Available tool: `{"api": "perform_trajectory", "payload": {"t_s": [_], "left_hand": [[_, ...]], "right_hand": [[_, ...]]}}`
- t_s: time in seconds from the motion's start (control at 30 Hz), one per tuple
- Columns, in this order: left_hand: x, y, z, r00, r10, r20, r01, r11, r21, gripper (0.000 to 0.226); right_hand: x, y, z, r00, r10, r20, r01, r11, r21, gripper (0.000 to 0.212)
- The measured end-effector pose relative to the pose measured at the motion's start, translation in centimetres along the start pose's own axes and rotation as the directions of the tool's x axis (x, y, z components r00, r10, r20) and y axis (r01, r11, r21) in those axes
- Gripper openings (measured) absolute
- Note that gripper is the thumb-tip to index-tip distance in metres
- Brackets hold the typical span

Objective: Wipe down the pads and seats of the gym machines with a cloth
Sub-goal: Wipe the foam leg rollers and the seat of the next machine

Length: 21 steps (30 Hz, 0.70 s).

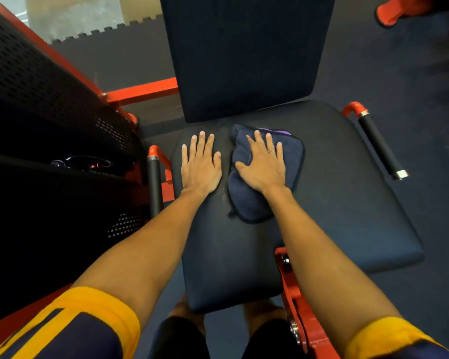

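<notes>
A dark blue padded seat (pixel 335 203) of a red-framed gym machine fills the middle of the view, with its upright back pad (pixel 244 55) behind it. A folded navy cloth (pixel 252 203) with a purple edge lies on the seat near the back. My right hand (pixel 263 165) presses flat on the cloth, fingers spread. My left hand (pixel 201 164) rests flat on the bare seat just left of the cloth, holding nothing. A faint wet streak shows on the seat between the two hands.
Black-gripped handles stand on either side of the seat: left handle (pixel 154 185), right handle (pixel 380 146). A black perforated weight-stack cover (pixel 49 104) with red frame is at the left. A red bracket (pixel 296 301) sits at the seat's front. Dark rubber floor (pixel 412 73) surrounds it.
</notes>
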<state>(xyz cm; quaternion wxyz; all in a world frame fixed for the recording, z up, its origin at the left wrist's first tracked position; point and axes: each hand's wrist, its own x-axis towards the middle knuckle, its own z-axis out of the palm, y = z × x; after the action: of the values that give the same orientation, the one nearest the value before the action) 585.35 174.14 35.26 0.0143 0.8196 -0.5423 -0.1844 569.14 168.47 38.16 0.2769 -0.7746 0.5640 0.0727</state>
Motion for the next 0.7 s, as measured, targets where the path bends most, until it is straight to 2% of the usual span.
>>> {"api": "perform_trajectory", "payload": {"t_s": [0.13, 0.27, 0.37, 0.5, 0.6, 0.7], "left_hand": [[-2.5, -1.6, -0.1, 1.000, 0.013, -0.003, -0.013, 1.000, 0.008, 0.056], [-4.7, -2.7, -0.1, 1.000, -0.014, -0.027, 0.013, 1.000, -0.020, 0.056], [-4.9, -2.6, -0.2, 0.999, -0.024, -0.025, 0.022, 0.999, -0.047, 0.055], [-4.7, -2.4, -0.6, 0.999, -0.030, -0.014, 0.029, 0.998, -0.056, 0.055], [-5.0, -2.5, -0.9, 1.000, -0.028, -0.003, 0.028, 0.996, -0.084, 0.054], [-4.8, -2.7, -0.7, 0.999, -0.031, -0.012, 0.030, 0.995, -0.100, 0.054]], "right_hand": [[-5.3, -2.1, 1.7, 0.974, -0.223, 0.047, 0.222, 0.974, 0.038, 0.087], [-9.4, -0.7, 3.1, 0.939, -0.336, 0.067, 0.339, 0.940, -0.037, 0.087], [-6.8, -0.8, 3.0, 0.946, -0.322, 0.049, 0.325, 0.940, -0.104, 0.082], [-1.8, -3.0, 2.1, 0.973, -0.224, 0.045, 0.228, 0.970, -0.089, 0.080], [-3.7, -2.9, 2.5, 0.969, -0.241, 0.046, 0.243, 0.969, -0.037, 0.082], [-8.1, -1.4, 2.9, 0.944, -0.325, 0.055, 0.327, 0.945, -0.029, 0.085]]}}
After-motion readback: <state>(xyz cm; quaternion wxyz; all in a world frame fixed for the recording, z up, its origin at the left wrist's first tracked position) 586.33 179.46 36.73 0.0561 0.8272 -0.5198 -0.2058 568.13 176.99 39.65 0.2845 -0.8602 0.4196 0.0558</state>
